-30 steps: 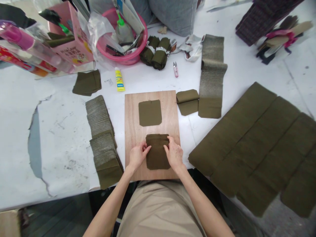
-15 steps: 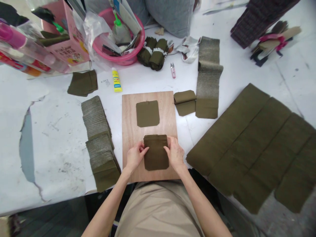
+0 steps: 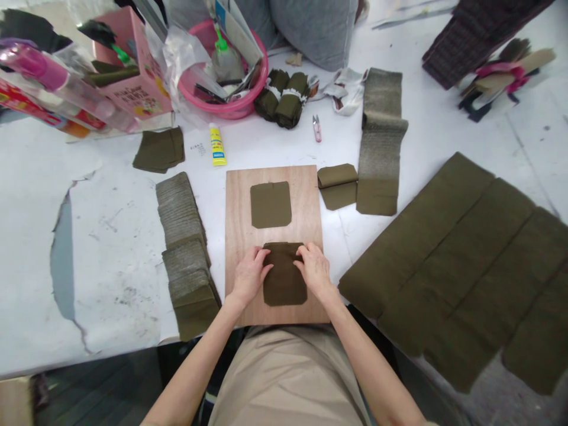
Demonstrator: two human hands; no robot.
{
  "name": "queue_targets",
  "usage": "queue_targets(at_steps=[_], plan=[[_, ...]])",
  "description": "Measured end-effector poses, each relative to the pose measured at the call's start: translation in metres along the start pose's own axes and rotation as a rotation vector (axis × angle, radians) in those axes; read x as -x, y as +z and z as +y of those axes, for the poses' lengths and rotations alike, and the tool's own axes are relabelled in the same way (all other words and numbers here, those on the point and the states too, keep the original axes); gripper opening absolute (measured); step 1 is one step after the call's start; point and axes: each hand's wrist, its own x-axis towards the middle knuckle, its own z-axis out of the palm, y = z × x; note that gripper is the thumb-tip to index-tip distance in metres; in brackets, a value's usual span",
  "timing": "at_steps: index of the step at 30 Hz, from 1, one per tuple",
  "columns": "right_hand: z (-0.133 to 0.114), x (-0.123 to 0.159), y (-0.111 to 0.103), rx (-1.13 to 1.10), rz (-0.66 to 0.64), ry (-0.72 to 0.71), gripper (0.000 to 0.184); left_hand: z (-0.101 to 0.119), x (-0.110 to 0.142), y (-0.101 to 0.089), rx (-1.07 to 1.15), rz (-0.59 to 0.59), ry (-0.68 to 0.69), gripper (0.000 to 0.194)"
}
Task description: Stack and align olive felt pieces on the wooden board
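Fingers [image 3: 300, 266] of both hands lie over the far part of a dark olive cloth piece [image 3: 285, 284], thumb and forefinger of each a narrow gap apart. The left hand [image 3: 249, 273] touches its left side and the right hand [image 3: 316, 269] its right, just short of the far corners; whether either truly pinches the fabric I cannot tell. The step in hand looks to be squaring or folding that far edge, where layers show. The next move seems to call for level, matched pressure at both sides, so the layers do not slip askew.

The piece lies on a wooden board [image 3: 242, 236], close to the board's near edge. A flat olive square [image 3: 270, 205] rests nearer the board's far edge. Beside the board's far right corner is a folded piece [image 3: 338, 186], with a long row of cloth [image 3: 378, 165] next to it. Along the board's left edge, overlapping pieces [image 3: 181, 260] run down to the near edge of the desk [image 3: 119, 236]; to the right, large olive panels [image 3: 444, 266] reach past that edge.
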Motion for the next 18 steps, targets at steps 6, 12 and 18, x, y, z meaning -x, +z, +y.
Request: queue_targets(at_steps=[6, 12, 18], plan=[[0.004, 0.010, 0.000, 0.012, 0.037, -0.084, 0.007, -0.001, -0.010, -0.006, -0.087, -0.078, 0.179, 0.030], [0.008, 0.018, 0.008, -0.108, 0.084, -0.017, 0.004, -0.007, -0.013, -0.008, 0.031, -0.188, 0.098, 0.004], [0.005, 0.013, 0.014, -0.114, 0.077, 0.111, 0.023, -0.012, -0.009, 0.000, 0.283, -0.177, -0.192, 0.017]])
